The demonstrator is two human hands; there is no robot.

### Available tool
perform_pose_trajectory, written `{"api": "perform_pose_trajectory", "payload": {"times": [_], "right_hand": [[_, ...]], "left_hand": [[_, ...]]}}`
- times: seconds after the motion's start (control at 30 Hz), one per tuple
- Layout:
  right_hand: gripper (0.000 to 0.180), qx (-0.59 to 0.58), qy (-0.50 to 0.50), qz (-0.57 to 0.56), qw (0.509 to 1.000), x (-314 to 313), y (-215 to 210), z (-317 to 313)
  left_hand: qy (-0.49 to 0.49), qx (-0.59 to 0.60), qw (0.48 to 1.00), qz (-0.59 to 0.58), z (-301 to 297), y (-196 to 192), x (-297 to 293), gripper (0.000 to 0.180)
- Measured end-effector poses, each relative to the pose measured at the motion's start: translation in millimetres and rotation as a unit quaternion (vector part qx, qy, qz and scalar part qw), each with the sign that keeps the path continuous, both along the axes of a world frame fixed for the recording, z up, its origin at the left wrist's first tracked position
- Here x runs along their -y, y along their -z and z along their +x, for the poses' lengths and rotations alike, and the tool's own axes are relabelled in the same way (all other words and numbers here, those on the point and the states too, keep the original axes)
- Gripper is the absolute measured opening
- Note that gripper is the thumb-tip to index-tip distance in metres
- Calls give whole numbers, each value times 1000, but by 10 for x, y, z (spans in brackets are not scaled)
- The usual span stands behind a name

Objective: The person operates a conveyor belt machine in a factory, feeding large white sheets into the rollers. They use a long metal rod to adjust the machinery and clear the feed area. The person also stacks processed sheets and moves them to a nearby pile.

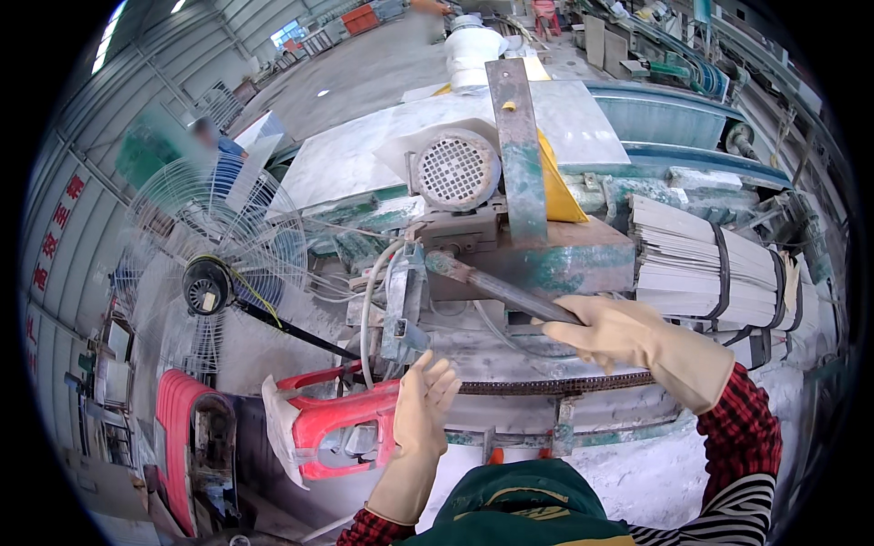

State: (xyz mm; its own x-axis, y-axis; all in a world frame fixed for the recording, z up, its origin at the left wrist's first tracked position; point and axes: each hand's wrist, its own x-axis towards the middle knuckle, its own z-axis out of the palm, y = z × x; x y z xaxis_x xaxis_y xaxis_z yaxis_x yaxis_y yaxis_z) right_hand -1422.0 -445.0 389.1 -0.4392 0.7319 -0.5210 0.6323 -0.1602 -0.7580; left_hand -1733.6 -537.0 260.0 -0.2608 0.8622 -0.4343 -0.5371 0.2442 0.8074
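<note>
Head fisheye, tilted down; left hand [424,406], right hand [628,340] near; periphery somewhat unclear.

We see cream gloves, rubbery, matt and smooth, on the left hand [421,400] and right hand [614,338]. The sleeve [742,428] is soft checked cloth. Our lever [519,296] is dull grey metal; the post [521,155] is metal too, rough with worn green paint. We find the motor [457,171] metal, with a perforated cover, the chain [564,386] brown and rusty-looking, the slab [583,118] smooth and glossy like polished stone, the strips [678,259] matt, and the stool [364,400] red plastic.
</note>
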Motion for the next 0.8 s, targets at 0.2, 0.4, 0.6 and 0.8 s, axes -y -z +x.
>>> {"api": "perform_pose_trajectory", "payload": {"times": [0.2,0.4,0.6,0.8], "right_hand": [[70,20,101,-57,993,379,506,-589],[31,-513,320,-129,786,784,1473,-2683],[26,-675,372,-56,635,-112,1278,-3977],[40,-557,399,-103,721,-629,67,-3844]], "left_hand": [[45,16,998,-41,-144,248,-2,61],[160,-88,983,-36,-840,330,-13,52],[-72,-99,990,71,-2233,-48,-313,81],[152,143,882,423,-2169,-652,-1804,69]]}}
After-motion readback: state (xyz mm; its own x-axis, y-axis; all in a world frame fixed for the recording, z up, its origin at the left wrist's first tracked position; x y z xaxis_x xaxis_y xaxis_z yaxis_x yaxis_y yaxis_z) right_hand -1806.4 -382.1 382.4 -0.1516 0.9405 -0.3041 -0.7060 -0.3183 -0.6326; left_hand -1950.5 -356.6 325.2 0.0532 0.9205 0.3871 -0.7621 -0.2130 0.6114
